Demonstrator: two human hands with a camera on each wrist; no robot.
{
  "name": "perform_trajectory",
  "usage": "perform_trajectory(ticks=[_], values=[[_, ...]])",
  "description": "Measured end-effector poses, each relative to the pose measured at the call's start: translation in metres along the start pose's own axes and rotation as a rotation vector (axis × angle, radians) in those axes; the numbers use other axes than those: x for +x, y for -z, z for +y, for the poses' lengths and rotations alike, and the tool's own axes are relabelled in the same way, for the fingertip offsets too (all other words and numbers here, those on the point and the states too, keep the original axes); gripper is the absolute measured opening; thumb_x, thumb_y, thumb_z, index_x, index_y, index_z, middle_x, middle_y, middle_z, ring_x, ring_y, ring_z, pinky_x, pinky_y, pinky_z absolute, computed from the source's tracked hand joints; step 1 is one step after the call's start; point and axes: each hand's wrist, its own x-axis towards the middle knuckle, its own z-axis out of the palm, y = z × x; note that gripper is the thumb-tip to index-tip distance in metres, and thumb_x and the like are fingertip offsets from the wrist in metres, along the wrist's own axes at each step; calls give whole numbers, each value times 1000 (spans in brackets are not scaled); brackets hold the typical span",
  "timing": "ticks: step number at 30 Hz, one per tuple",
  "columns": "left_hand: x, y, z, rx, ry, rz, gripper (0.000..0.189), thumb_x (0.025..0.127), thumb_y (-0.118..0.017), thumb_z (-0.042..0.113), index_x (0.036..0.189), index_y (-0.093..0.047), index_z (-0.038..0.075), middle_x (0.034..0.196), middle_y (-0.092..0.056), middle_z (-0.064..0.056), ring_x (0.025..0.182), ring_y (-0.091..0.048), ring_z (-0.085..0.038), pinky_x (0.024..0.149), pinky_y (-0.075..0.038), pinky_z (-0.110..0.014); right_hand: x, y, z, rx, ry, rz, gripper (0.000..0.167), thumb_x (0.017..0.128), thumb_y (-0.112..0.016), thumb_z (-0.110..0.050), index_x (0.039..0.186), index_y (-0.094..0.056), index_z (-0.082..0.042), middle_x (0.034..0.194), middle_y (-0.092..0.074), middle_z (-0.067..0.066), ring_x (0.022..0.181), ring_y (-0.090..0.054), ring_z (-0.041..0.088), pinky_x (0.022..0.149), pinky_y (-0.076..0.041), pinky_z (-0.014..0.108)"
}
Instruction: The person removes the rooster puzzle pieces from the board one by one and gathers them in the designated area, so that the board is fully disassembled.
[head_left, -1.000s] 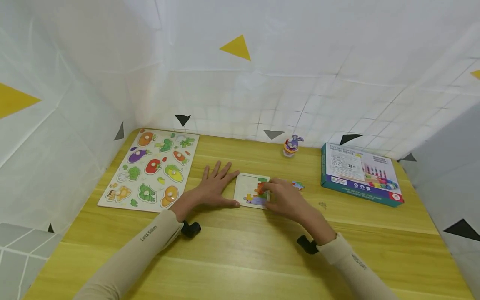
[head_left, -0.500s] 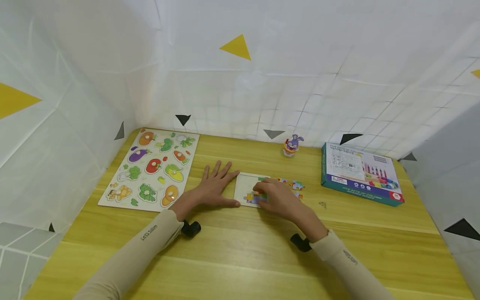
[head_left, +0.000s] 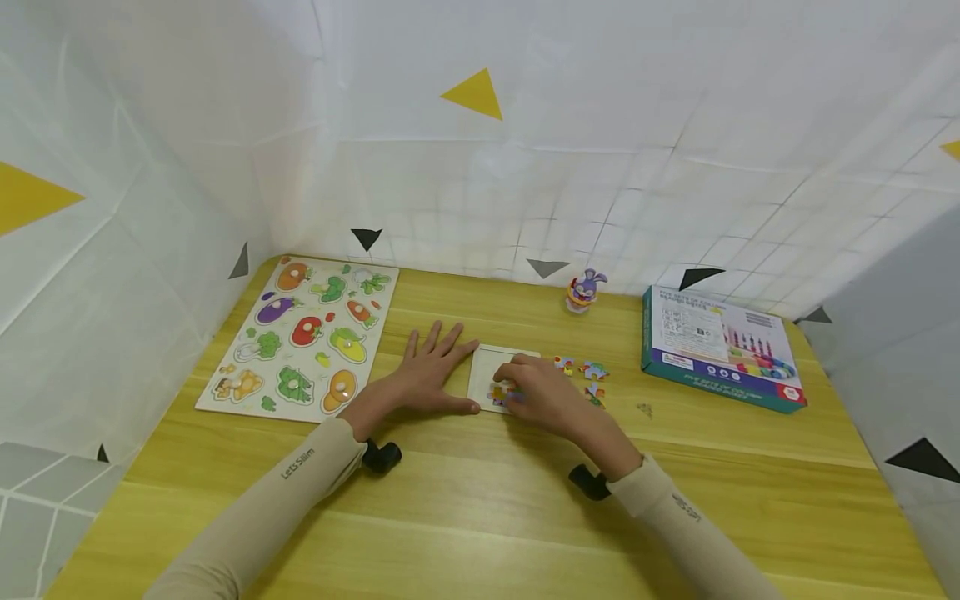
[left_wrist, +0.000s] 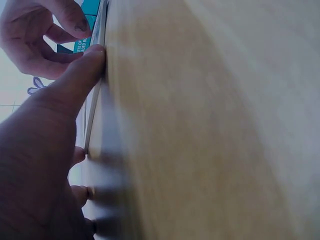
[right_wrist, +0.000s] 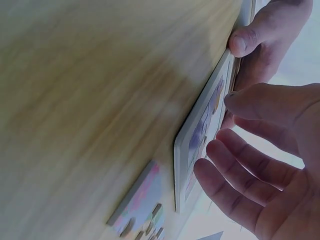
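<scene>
A small pale jigsaw tray (head_left: 486, 364) lies flat on the table, with several joined jigsaw pieces (head_left: 497, 394) in its lower part. My left hand (head_left: 420, 379) lies with fingers spread, thumb and index fingertips at the tray's left edge. Over the tray is my right hand (head_left: 540, 393), hiding its right side. In the right wrist view, the right thumb (right_wrist: 250, 102) reaches down to the pieces in the tray; the other fingers bend loosely, and no piece shows between them. Loose jigsaw pieces (head_left: 595, 371) lie just right of the tray.
A vegetable knob-puzzle board (head_left: 322, 361) lies at the left. A purple rabbit figure (head_left: 585, 292) stands at the back, and a teal-edged box (head_left: 723, 346) lies at the right. White sheeting (head_left: 450, 183) rises behind the table (head_left: 465, 508).
My right hand has moved left across the tray, uncovering more loose pieces on its right. My left hand has stayed in place.
</scene>
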Motion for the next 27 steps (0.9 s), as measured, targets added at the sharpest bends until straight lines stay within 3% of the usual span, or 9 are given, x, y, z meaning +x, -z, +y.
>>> perform_trajectory(ticks=[14, 27], values=[[1, -1, -1, 6, -5, 1, 105, 81, -60, 77, 162, -19, 24, 167, 2, -10, 150, 12, -40, 112, 10, -66, 6, -5, -6, -29, -52, -59, 30, 79, -74, 1, 108, -73, -6, 97, -65, 5, 78, -61, 15, 66, -50, 30], [1, -1, -1, 10, -8, 8, 105, 81, -60, 78, 162, -19, 24, 167, 1, -11, 150, 12, -40, 112, 9, -67, 8, -6, -8, -47, -40, -72, 28, 79, -74, 2, 105, -74, -9, 91, -65, 3, 72, -54, 12, 61, -46, 28]])
